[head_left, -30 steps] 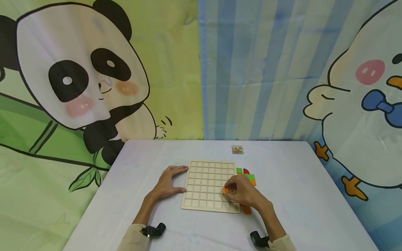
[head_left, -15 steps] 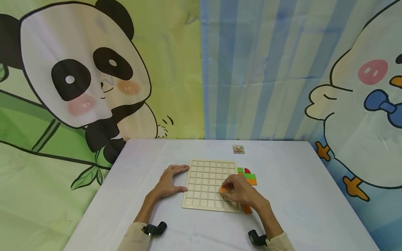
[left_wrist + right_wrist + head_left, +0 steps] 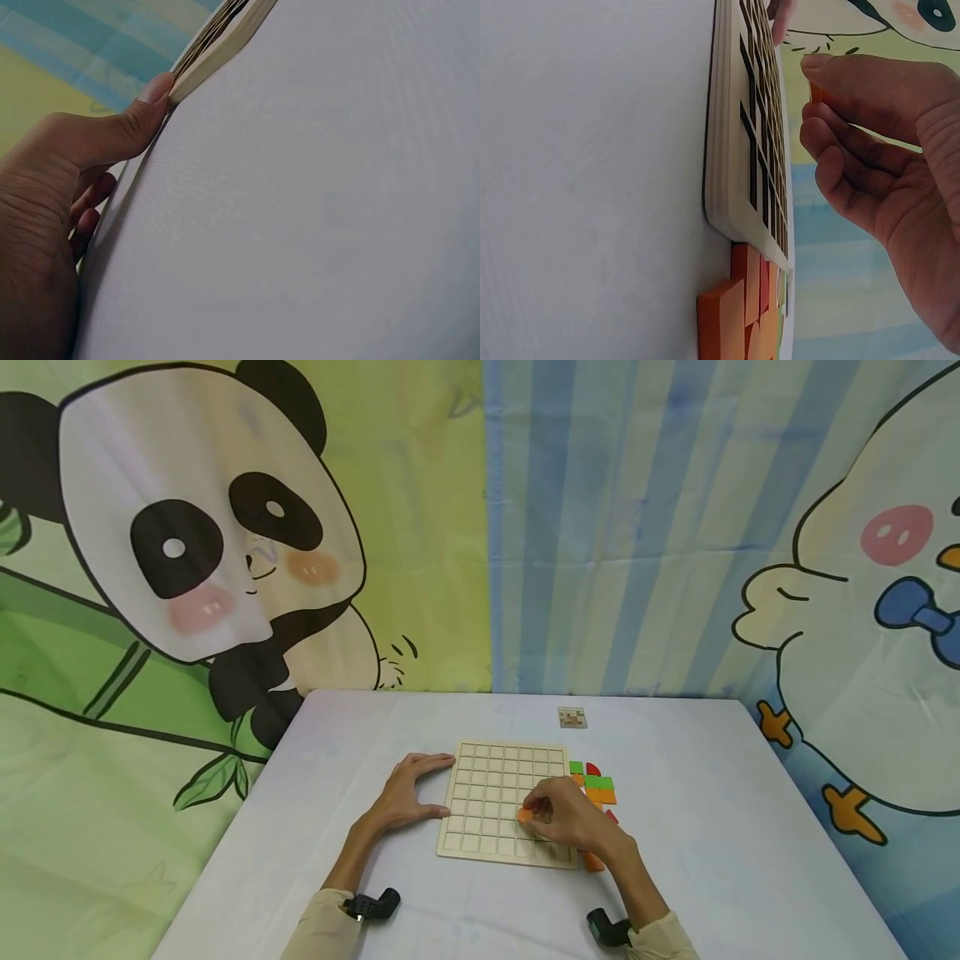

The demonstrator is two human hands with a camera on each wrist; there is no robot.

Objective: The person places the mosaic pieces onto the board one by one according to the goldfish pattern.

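A pale wooden board with a grid of square recesses lies on the white table. My left hand is at its left side, thumb and fingers spread, touching the edge. In the left wrist view the thumb rests against the board's rim. Above the lower right part of the grid, my right hand pinches a small orange piece between thumb and fingers. The right wrist view shows the orange piece edge-on, apart from the board; its full shape is hidden by the fingers.
Several loose pieces lie along the board's right side: green pieces, an orange piece and a red rounded piece. The right forearm partly covers this group. A small patterned card lies near the table's far edge.
My right hand has moved slightly left over the board with the orange piece, uncovering a red piece at the right. The left hand stays at the board's edge.
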